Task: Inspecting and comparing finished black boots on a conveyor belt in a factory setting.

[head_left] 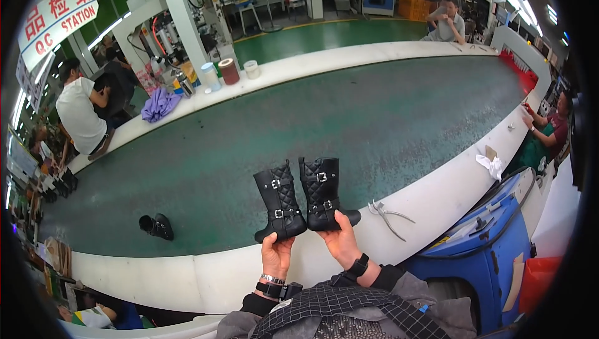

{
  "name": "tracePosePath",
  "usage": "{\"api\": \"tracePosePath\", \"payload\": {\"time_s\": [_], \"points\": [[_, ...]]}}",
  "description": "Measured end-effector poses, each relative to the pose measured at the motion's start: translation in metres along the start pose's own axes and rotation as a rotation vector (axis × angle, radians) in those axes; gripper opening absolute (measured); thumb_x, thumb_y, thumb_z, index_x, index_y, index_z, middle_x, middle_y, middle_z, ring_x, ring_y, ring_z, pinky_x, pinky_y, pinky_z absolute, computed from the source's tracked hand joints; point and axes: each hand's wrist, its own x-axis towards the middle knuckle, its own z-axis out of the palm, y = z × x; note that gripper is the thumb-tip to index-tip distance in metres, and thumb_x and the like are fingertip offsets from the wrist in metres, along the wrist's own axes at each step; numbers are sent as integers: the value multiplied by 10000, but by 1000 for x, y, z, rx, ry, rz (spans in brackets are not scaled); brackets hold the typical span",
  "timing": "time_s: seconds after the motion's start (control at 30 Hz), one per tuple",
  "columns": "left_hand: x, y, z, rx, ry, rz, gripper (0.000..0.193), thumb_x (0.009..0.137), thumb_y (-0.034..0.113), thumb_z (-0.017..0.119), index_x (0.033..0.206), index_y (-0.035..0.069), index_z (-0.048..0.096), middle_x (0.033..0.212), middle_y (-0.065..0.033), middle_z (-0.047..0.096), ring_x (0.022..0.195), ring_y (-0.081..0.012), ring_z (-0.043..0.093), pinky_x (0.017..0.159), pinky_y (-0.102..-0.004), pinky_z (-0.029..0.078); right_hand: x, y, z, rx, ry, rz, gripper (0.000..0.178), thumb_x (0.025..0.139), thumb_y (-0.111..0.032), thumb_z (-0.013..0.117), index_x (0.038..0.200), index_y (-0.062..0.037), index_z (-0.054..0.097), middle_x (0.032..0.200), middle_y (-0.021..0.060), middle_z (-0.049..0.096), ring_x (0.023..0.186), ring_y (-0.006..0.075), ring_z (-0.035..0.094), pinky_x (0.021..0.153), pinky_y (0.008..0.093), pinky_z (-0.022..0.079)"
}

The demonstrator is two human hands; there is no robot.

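Two small black boots stand upright side by side in front of me, each with quilted panels and silver buckled straps. My left hand [276, 253] grips the left boot [279, 198] low at its sole, thumb on the outside. The right boot [322, 194] is held the same way by my right hand [340, 239], its toe pointing right. A narrow gap parts the two shafts at the top. Beside the right boot, a pair of metal pliers [390, 214] lies on the white ledge.
A green conveyor belt [387, 108] runs across, edged by a white ledge [243, 280]. Another pair of black boots [156, 227] lies on it at left. Along the far ledge are a purple cloth [160, 104] and several containers [229, 71]. A blue bin [462, 251] stands at right. Other people sit around the belt.
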Motion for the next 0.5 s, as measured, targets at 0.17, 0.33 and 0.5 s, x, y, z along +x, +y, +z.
{"api": "tracePosePath", "payload": {"time_s": [0.17, 0.33, 0.5], "points": [[1, 1, -1, -3, -67, 19, 373, 756, 138, 625, 1094, -5, 557, 1058, -110, 626, 974, -248, 617, 907, -395, 499, 0, -3, 0, -36, -35, -13, 445, 847, -292, 619, 1188, -31, 503, 1135, 109, 588, 1068, 246, 565, 989, 427, 431], [1, 1, -5, 31, -59, 59, 377, 735, 122, 638, 1092, 23, 564, 1058, -77, 624, 978, -223, 614, 910, -374, 496, -2, -5, 3, -69, -45, -27, 444, 836, -293, 633, 1185, -43, 516, 1125, 85, 598, 1064, 229, 569, 973, 410, 437], [2, 0, -7, 37, -54, 78, 391, 717, 108, 657, 1090, 35, 567, 1060, -64, 621, 979, -213, 612, 919, -364, 490, -2, -8, 4, -82, -61, -38, 436, 828, -292, 643, 1177, -56, 529, 1111, 69, 608, 1047, 215, 579, 950, 396, 452]]}}
